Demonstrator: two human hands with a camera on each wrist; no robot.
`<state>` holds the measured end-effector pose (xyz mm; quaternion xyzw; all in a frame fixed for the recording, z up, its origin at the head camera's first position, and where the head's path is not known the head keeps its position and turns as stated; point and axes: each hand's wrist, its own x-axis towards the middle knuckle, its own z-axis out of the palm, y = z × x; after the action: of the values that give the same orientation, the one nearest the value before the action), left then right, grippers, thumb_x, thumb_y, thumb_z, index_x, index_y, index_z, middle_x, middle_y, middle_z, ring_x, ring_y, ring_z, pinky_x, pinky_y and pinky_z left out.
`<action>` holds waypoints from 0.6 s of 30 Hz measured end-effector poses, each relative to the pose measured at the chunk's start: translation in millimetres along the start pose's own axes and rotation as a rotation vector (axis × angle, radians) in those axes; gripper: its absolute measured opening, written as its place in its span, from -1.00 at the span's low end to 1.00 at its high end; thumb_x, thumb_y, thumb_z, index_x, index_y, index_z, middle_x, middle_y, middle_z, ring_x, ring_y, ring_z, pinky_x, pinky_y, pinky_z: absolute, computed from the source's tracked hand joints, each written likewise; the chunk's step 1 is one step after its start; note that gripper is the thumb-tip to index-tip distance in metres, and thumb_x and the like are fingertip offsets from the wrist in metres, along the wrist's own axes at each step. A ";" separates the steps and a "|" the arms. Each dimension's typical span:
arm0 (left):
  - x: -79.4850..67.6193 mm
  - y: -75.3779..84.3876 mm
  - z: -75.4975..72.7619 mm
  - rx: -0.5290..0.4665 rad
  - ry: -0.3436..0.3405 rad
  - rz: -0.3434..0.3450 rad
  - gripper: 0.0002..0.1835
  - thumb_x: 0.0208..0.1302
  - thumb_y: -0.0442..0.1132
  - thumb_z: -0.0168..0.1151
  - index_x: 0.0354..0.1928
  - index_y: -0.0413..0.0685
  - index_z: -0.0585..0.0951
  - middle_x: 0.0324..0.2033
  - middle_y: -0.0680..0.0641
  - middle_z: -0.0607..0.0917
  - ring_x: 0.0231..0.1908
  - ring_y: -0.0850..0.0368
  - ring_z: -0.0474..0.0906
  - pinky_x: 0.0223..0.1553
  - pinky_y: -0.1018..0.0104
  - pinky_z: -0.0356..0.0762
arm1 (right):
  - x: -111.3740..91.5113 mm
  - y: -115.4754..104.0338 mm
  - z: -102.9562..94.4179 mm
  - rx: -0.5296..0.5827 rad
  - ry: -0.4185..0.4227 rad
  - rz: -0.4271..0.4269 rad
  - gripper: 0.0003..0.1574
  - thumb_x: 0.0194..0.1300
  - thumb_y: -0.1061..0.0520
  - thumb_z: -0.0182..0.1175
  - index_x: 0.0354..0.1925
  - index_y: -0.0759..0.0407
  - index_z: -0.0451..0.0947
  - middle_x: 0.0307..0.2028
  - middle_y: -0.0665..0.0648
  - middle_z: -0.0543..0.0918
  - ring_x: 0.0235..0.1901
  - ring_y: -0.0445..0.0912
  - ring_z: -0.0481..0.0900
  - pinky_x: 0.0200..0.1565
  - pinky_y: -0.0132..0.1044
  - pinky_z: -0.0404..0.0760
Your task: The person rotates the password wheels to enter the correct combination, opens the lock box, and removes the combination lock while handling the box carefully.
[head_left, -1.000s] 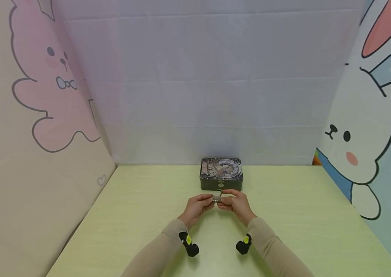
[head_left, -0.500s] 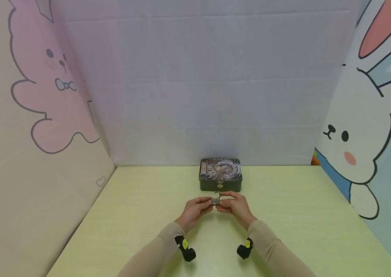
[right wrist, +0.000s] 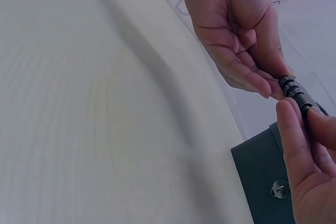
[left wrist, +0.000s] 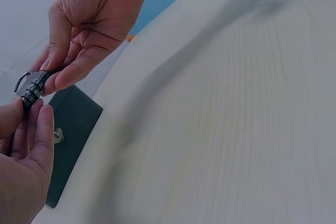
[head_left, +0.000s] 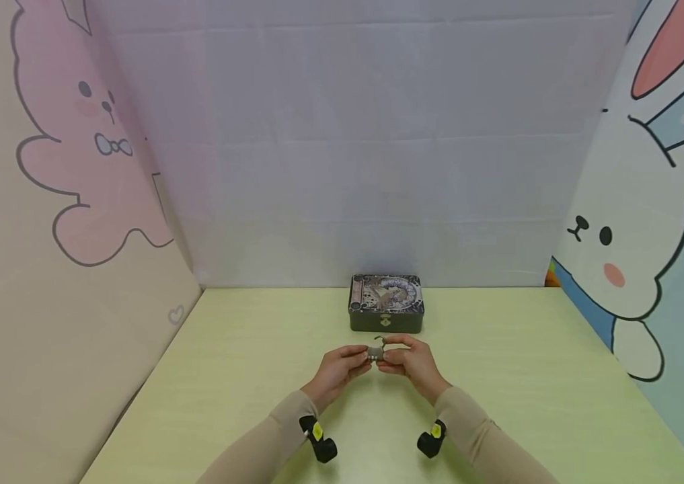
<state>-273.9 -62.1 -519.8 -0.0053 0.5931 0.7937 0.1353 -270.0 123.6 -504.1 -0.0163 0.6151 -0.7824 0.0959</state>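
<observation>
A small combination padlock (head_left: 375, 353) is held between both hands in front of the box. My left hand (head_left: 337, 371) pinches its left end between thumb and fingers. My right hand (head_left: 414, 363) pinches the right end, its index finger up by the shackle. In the head view the curved shackle (head_left: 380, 339) stands raised, and its left end looks free of the body. Number dials (left wrist: 33, 88) show in the left wrist view; fingers cover both ends of the lock. Behind the hands sits a dark decorated tin box (head_left: 386, 323), lid down, with a metal clasp (right wrist: 280, 189) on its front.
The pale wood-grain table (head_left: 245, 376) spreads out around the hands. A white sheet (head_left: 317, 168) hangs behind the box, and printed panels with cartoon animals (head_left: 626, 269) stand at both sides.
Both hands have drawn slightly toward the body with the padlock. Its shackle, closer to the body a second ago, now stands with its left end apart. The box stays put.
</observation>
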 end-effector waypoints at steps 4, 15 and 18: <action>-6.0 2.0 0.3 -0.001 -0.005 0.000 -0.64 0.41 -0.50 0.11 0.18 -0.58 0.47 -0.10 -0.20 0.68 -0.19 0.12 0.67 0.01 0.24 0.64 | -3.5 -0.5 1.8 -0.001 -0.008 -0.007 -0.55 0.29 0.49 0.08 0.15 0.63 0.40 -0.30 0.29 0.73 -0.38 -0.05 0.74 -0.24 -0.21 0.74; -21.6 4.9 -2.1 -0.013 -0.023 -0.001 -0.64 0.42 -0.49 0.11 0.18 -0.58 0.47 -0.11 -0.18 0.70 -0.17 0.11 0.67 0.01 0.24 0.64 | -13.8 -4.8 6.8 0.019 -0.057 0.020 -0.53 0.32 0.49 0.08 0.18 0.63 0.34 -0.30 0.23 0.74 -0.36 -0.07 0.75 -0.22 -0.22 0.73; -25.8 5.2 -3.0 -0.012 -0.032 0.002 -0.64 0.42 -0.48 0.12 0.18 -0.58 0.46 -0.10 -0.19 0.69 -0.17 0.11 0.67 0.02 0.24 0.63 | -16.7 -5.5 8.1 0.027 -0.072 0.016 -0.55 0.32 0.49 0.09 0.17 0.62 0.35 -0.30 0.24 0.74 -0.36 -0.06 0.75 -0.22 -0.21 0.73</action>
<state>-250.6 -71.7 -511.4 0.0074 0.5859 0.7974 0.1439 -253.1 119.9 -495.2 -0.0384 0.6008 -0.7888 0.1243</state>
